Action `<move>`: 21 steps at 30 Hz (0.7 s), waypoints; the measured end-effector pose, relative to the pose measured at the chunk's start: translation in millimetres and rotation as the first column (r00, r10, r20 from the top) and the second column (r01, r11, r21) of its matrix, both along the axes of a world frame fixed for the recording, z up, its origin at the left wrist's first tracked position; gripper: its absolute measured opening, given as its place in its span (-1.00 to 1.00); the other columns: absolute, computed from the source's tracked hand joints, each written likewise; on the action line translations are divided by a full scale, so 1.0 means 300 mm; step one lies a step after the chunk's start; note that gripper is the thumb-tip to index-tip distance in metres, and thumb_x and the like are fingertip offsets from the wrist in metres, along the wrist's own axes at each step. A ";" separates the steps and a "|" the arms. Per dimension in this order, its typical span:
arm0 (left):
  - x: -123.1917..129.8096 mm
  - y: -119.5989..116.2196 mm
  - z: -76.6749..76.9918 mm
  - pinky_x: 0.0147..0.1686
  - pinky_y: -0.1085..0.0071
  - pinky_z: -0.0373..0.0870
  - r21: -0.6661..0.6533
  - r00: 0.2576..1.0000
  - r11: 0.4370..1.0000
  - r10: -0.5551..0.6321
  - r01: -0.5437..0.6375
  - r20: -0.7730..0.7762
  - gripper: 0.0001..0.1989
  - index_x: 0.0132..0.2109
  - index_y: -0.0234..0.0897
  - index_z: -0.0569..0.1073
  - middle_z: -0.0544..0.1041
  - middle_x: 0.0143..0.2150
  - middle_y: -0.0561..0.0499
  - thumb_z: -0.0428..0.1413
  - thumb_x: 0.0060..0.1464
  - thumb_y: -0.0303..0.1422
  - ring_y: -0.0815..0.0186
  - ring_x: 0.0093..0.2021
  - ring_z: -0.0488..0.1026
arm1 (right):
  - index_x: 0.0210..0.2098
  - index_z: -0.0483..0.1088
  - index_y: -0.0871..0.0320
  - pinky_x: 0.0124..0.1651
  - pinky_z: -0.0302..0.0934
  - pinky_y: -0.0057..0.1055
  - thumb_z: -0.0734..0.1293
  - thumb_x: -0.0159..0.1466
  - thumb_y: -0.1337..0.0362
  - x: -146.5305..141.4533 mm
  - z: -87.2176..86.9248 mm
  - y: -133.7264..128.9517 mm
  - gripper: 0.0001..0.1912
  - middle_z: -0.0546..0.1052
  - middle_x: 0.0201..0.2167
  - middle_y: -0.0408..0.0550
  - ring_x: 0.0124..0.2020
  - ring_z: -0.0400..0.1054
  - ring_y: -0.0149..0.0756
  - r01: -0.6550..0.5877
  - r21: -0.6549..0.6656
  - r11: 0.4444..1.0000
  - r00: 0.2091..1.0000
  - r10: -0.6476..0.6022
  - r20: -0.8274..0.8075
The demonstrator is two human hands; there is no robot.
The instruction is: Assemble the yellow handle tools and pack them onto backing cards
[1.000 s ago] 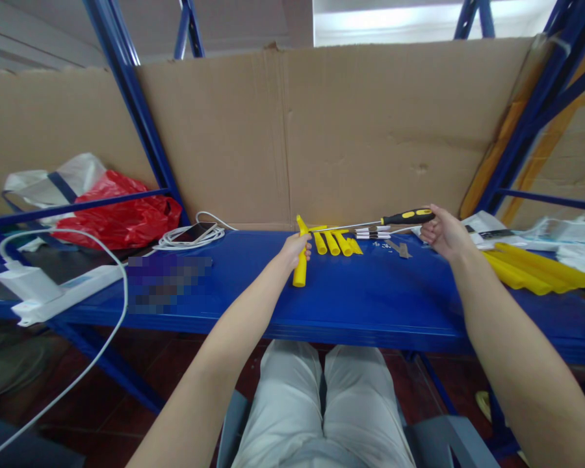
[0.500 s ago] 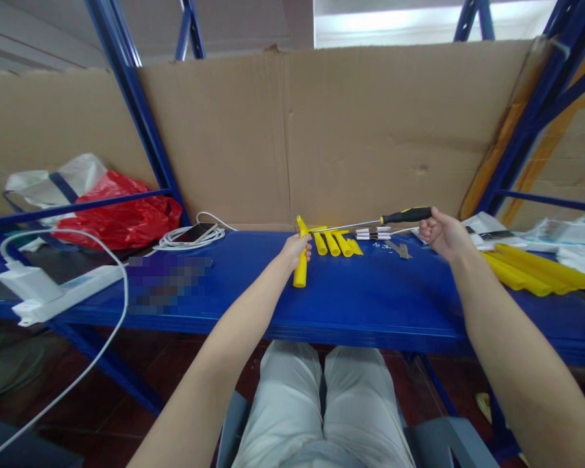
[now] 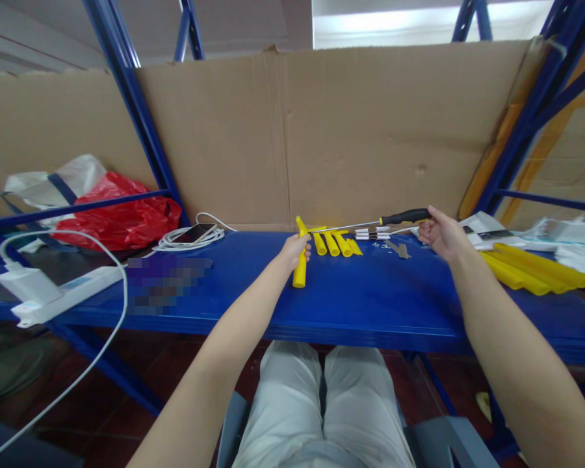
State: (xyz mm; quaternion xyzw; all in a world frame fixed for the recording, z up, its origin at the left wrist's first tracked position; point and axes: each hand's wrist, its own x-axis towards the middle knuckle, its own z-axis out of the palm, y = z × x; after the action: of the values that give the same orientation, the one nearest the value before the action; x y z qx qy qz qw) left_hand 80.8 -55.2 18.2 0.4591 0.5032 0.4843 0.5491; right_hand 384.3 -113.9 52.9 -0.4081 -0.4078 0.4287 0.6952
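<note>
Left fingers (image 3: 307, 252) grip the yellow piece (image 3: 299, 274), right fingers (image 3: 426, 229) the screwdriver (image 3: 404, 216): apparently driving, which calls for steady alignment.

Looks like I'm sat in some kind of small workshop or packing spot: blue metal racking frame (image 3: 149, 123) all around my blue desk (image 3: 361, 292), a big cardboard sheet (image 3: 370, 130) standing along the back, plus a white power strip (image 3: 78, 292) and dark red tiled floor (image 3: 175, 364).

Red plastic bag (image 3: 121, 211) beside blue post (image 3: 149, 123)
</note>
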 end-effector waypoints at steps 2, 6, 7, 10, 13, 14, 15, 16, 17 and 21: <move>0.001 -0.002 -0.001 -0.71 0.59 0.01 0.012 1.000 1.000 -0.006 0.006 0.008 -0.93 -0.26 -0.26 0.27 0.18 -0.68 0.23 -0.03 0.15 -0.51 0.52 -0.77 0.08 | -0.57 0.08 0.11 -0.70 -0.08 -0.55 0.37 0.18 0.14 -0.004 0.001 -0.001 -0.60 0.17 -0.78 -0.26 -0.75 0.02 -0.52 0.035 -0.006 0.999 0.999 -0.035 0.005; 0.004 -0.009 -0.003 -0.71 0.59 -0.01 0.029 1.000 1.000 -0.009 0.009 0.017 -0.90 -0.31 -0.24 0.23 0.17 -0.69 0.23 -0.04 0.15 -0.53 0.53 -0.78 0.07 | -0.55 0.12 0.11 -0.72 -0.11 -0.56 0.39 0.16 0.14 -0.008 -0.001 -0.001 -0.64 0.12 -0.81 -0.29 -0.78 -0.02 -0.52 0.060 0.023 0.998 0.998 -0.060 0.014; 0.004 -0.011 -0.003 -0.71 0.59 -0.01 0.030 1.000 1.000 -0.009 0.009 0.019 -0.89 -0.31 -0.24 0.23 0.17 -0.69 0.23 -0.04 0.14 -0.53 0.53 -0.78 0.07 | -0.52 0.16 0.11 -0.72 -0.12 -0.56 0.40 0.15 0.14 -0.008 -0.003 -0.001 -0.66 0.11 -0.82 -0.29 -0.78 -0.03 -0.52 0.051 0.036 0.998 0.998 -0.052 0.019; 0.006 -0.013 -0.003 -0.71 0.59 -0.01 0.028 1.000 1.000 -0.007 0.006 0.020 -0.89 -0.31 -0.24 0.23 0.18 -0.69 0.23 -0.04 0.14 -0.53 0.53 -0.78 0.07 | -0.42 0.29 0.13 -0.73 -0.14 -0.57 0.42 0.12 0.09 -0.004 -0.008 0.001 -0.71 0.09 -0.81 -0.32 -0.78 -0.05 -0.52 0.041 0.064 0.997 0.998 -0.043 0.035; 0.005 -0.012 -0.003 -0.70 0.59 0.00 0.029 1.000 1.000 -0.001 0.001 0.007 -0.90 -0.30 -0.24 0.24 0.18 -0.69 0.23 -0.04 0.14 -0.53 0.53 -0.78 0.08 | -0.42 0.31 0.14 -0.73 -0.13 -0.58 0.43 0.12 0.04 -0.002 -0.010 0.004 -0.67 0.09 -0.81 -0.32 -0.77 -0.04 -0.52 0.056 0.076 0.996 0.998 -0.059 0.037; 0.005 -0.012 -0.003 -0.71 0.59 0.00 0.030 1.000 1.000 0.001 -0.001 0.004 -0.90 -0.31 -0.24 0.24 0.18 -0.69 0.23 -0.04 0.15 -0.53 0.53 -0.78 0.08 | -0.45 0.28 0.14 -0.72 -0.12 -0.58 0.44 0.11 0.04 -0.002 -0.010 0.005 -0.66 0.10 -0.81 -0.31 -0.76 -0.02 -0.52 0.060 0.082 0.995 0.997 -0.063 0.034; 0.005 -0.012 -0.003 -0.71 0.59 0.00 0.031 1.000 1.000 0.001 -0.001 0.002 -0.90 -0.31 -0.24 0.23 0.18 -0.69 0.23 -0.05 0.15 -0.53 0.53 -0.78 0.08 | -0.49 0.24 0.13 -0.72 -0.11 -0.58 0.44 0.10 0.05 -0.002 -0.009 0.006 -0.63 0.11 -0.80 -0.30 -0.75 0.00 -0.52 0.062 0.091 0.994 0.997 -0.065 0.032; 0.005 -0.011 -0.003 -0.71 0.59 0.01 0.032 1.000 0.999 0.001 -0.001 0.002 -0.89 -0.31 -0.24 0.23 0.18 -0.69 0.23 -0.05 0.15 -0.53 0.53 -0.78 0.08 | -0.51 0.19 0.13 -0.71 -0.08 -0.58 0.46 0.09 0.06 -0.002 -0.009 0.006 -0.61 0.13 -0.79 -0.30 -0.75 0.02 -0.53 0.059 0.101 0.993 0.998 -0.063 0.032; 0.005 -0.011 -0.003 -0.71 0.59 0.01 0.032 1.000 1.000 0.001 -0.001 0.003 -0.89 -0.31 -0.24 0.23 0.18 -0.69 0.23 -0.05 0.15 -0.53 0.53 -0.78 0.08 | -0.53 0.16 0.13 -0.70 -0.05 -0.58 0.47 0.09 0.09 -0.003 -0.008 0.005 -0.59 0.15 -0.77 -0.29 -0.74 0.04 -0.53 0.053 0.113 0.992 0.998 -0.057 0.033; 0.005 -0.011 -0.002 -0.71 0.59 0.00 0.022 1.000 1.000 0.000 0.000 0.004 -0.90 -0.30 -0.24 0.24 0.18 -0.68 0.22 -0.04 0.14 -0.53 0.53 -0.78 0.08 | -0.51 0.18 0.14 -0.64 0.06 -0.57 0.45 0.13 0.24 -0.007 -0.003 0.002 -0.67 0.23 -0.74 -0.25 -0.70 0.11 -0.51 0.025 0.140 0.990 1.000 -0.027 0.013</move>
State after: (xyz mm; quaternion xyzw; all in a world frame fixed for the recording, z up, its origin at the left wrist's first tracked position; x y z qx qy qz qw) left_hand 82.3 -58.6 17.7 0.4640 0.4969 0.4907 0.5449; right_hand 382.3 -113.4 51.9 -0.3666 -0.4366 0.3870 0.7247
